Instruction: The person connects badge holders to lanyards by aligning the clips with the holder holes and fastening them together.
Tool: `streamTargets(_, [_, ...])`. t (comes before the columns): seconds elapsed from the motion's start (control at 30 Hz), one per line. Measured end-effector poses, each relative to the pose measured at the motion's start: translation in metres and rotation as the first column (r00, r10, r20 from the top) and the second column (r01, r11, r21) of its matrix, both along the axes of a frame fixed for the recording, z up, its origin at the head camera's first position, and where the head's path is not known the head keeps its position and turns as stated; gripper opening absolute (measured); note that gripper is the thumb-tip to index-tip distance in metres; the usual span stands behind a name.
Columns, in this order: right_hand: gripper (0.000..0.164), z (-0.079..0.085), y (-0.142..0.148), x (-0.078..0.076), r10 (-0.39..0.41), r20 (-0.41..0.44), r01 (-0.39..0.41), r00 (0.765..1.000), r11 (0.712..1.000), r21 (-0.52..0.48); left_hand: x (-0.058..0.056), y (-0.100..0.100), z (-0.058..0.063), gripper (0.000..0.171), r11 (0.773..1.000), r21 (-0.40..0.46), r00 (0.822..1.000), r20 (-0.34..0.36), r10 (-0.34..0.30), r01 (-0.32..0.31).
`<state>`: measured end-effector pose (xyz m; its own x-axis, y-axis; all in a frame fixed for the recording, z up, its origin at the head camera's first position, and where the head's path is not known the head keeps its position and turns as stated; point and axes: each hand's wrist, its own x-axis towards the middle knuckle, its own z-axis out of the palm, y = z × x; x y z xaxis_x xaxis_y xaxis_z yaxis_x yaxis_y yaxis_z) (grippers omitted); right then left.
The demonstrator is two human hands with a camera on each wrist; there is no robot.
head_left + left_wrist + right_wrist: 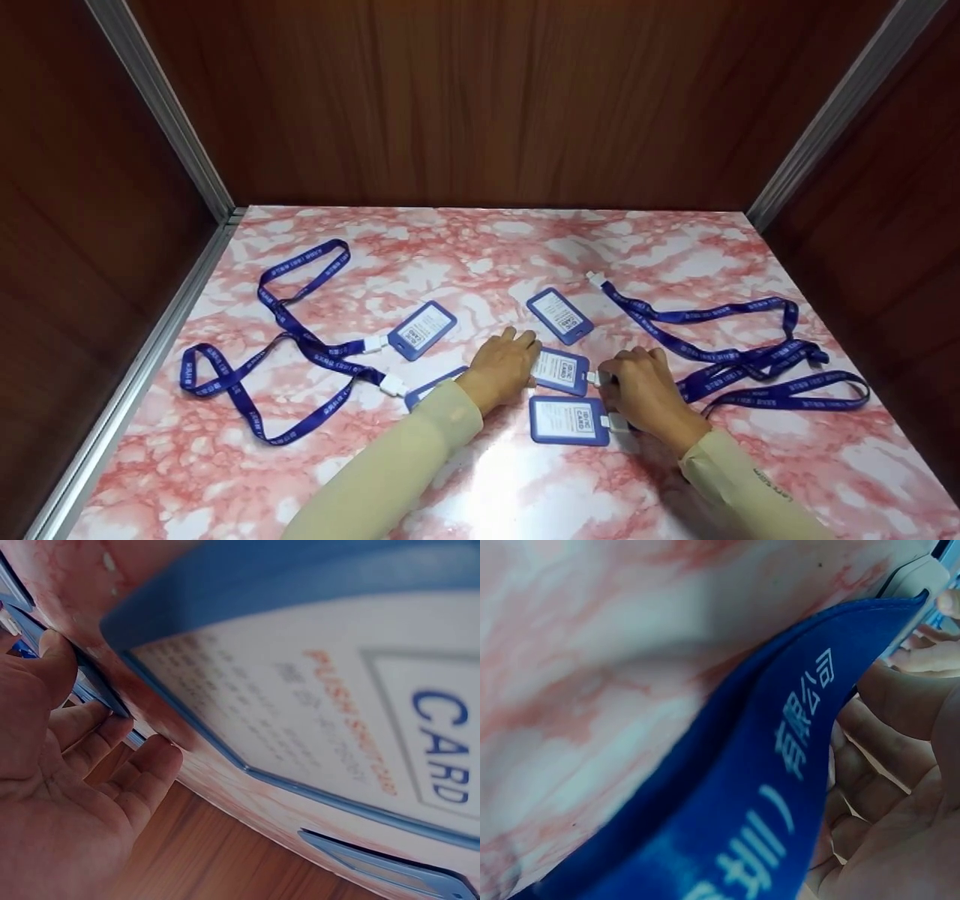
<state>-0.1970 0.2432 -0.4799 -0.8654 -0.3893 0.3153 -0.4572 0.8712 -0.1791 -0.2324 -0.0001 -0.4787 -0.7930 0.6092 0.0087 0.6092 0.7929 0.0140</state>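
My left hand (501,367) pinches the left end of a blue ID card holder (559,371), with the thumb on its face in the left wrist view. At the holder's other end, my right hand (645,386) grips the white clip (595,378) of a blue lanyard, which meets the holder's slotted edge. The fingers hide part of that clip. Just below lies a second card holder (568,421), joined to another white clip (616,423). A blue strap (780,742) with white lettering crosses close before the right wrist camera.
Beyond my hands lies a loose card holder (560,315); a lanyard's free white clip (595,279) is to its right. At left, two lanyards (289,330) run to a card holder (422,330) and another (431,388) partly under my left sleeve. Wood-patterned panels (480,105) enclose the marbled tabletop.
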Motion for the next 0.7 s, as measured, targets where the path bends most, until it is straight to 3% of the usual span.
streamTargets(0.7, [0.026, -0.0013, -0.0056, -0.0002, 0.02, 0.022, -0.02, 1.0, 1.0, -0.005, 0.0001, 0.002, 0.0002, 0.056, 1.0, -0.003, 1.0, 0.002, 0.01, -0.01])
